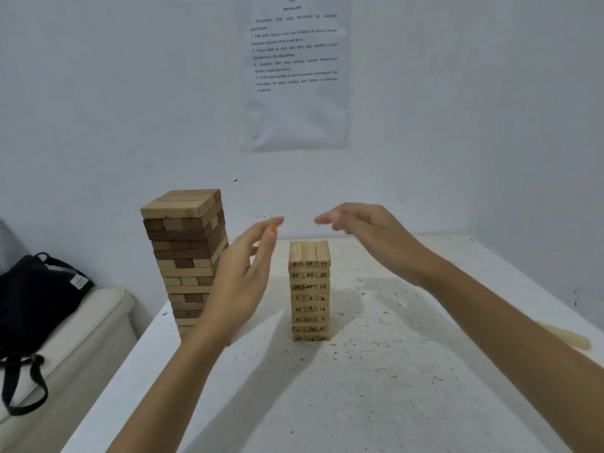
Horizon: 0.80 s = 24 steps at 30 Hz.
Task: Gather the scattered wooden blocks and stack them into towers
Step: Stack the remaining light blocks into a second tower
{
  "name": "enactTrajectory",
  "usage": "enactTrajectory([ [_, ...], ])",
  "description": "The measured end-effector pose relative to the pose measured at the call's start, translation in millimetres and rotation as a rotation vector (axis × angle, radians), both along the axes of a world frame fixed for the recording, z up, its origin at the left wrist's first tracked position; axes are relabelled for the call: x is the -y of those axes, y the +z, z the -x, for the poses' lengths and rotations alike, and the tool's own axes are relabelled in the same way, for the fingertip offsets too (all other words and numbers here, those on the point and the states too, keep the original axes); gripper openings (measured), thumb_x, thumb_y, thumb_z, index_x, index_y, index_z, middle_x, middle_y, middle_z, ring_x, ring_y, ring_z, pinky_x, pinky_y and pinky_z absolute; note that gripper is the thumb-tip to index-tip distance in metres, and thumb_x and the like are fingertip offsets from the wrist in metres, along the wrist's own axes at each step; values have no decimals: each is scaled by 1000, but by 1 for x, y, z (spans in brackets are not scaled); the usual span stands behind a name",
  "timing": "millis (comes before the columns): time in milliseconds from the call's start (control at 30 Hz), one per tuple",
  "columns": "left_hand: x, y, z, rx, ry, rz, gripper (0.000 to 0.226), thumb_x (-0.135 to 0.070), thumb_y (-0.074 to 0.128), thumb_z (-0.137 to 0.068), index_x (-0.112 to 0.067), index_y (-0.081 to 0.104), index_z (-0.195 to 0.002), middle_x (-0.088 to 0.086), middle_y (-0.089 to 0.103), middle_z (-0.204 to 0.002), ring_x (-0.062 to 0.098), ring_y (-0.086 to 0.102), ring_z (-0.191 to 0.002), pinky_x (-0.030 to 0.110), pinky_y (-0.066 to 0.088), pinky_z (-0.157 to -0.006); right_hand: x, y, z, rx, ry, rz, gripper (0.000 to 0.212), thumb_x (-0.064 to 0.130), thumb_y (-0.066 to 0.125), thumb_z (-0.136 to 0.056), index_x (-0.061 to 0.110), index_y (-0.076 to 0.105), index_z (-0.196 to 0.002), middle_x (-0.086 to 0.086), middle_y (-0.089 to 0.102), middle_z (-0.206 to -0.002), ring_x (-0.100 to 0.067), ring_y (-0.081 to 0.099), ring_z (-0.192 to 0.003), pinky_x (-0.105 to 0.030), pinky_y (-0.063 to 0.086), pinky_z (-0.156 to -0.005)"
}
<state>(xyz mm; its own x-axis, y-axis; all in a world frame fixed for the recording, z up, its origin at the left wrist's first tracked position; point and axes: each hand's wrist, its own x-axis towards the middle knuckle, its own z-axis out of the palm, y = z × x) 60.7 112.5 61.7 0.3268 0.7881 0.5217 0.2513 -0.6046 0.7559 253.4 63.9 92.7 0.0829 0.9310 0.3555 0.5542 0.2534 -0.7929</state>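
Both hands are spread wide and hold nothing: my left hand point(242, 279) and right hand point(369, 233) float near the top of the small numbered tower point(310, 291) on the bench point(392, 371), beside the tall tower point(188, 253). Stacking looks nearly done. Maybe one loose block point(568, 340) lies far right; I should fetch it next.

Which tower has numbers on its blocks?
The shorter pale tower on the right has numbers. The taller tower beside it mixes dark and light blocks, none numbered.

Table point(392, 403) bears mixed-wood tower point(186, 243), numbered tower point(309, 289) (shorter).
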Motion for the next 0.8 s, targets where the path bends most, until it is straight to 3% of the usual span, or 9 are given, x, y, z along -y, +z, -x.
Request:
enactTrajectory([
  [100, 11, 0, -9, 193, 53, 183, 39, -39, 33, -102, -30, 48, -137, -15, 48, -141, -1, 39, -131, 21, 29, -109, 8, -10, 17, -275, -249, -86, 33, 20, 37, -102, 19, 61, -124, 9, 61, -121, -6, 54, -114, -31, 40, -106],
  [200, 23, 2, -21, 283, 31, 456, 52, -53, 24, -99, -32, 35, -146, -16, 36, -150, 7, 29, -140, 33, 16, -115, 14, -22, 38, -448, -266, 49, 42, 31, 31, -104, 21, 43, -143, 5, 46, -144, -12, 42, -131, -33, 28, -111],
  [333, 31, 1, -31, 365, -22, 628, 63, -61, 16, -96, -30, 24, -150, -12, 27, -155, 6, 22, -143, 35, 11, -118, 13, -36, 56, -558, -176, 198, 55, 49, 22, -103, 29, 17, -154, 10, 19, -160, -9, 18, -146, -37, 12, -117],
  [467, 35, 1, -36, 382, -59, 696, 68, -66, 12, -93, -31, 23, -151, -14, 23, -156, 8, 19, -144, 33, 13, -114, 8, -43, 61, -613, -137, 251, 62, 60, 16, -98, 34, 9, -154, 15, 6, -161, -5, 7, -147, -38, 7, -118],
  [633, 40, 2, -39, 334, -116, 736, 69, -68, 10, -92, -33, 21, -151, -10, 32, -153, 6, 33, -135, 27, 22, -94, -1, -49, 64, -615, -110, 278, 69, 69, 15, -94, 35, 14, -154, 17, 9, -161, -6, 8, -148, -39, 8, -118],
  [800, 43, 3, -41, 311, -118, 733, 67, -68, 11, -91, -37, 22, -150, -10, 32, -152, 0, 32, -127, 24, 21, -94, -13, -56, 69, -580, -119, 271, 109, 90, 18, -57, 37, 20, -152, 14, 20, -160, -7, 16, -147, -48, 14, -120],
])
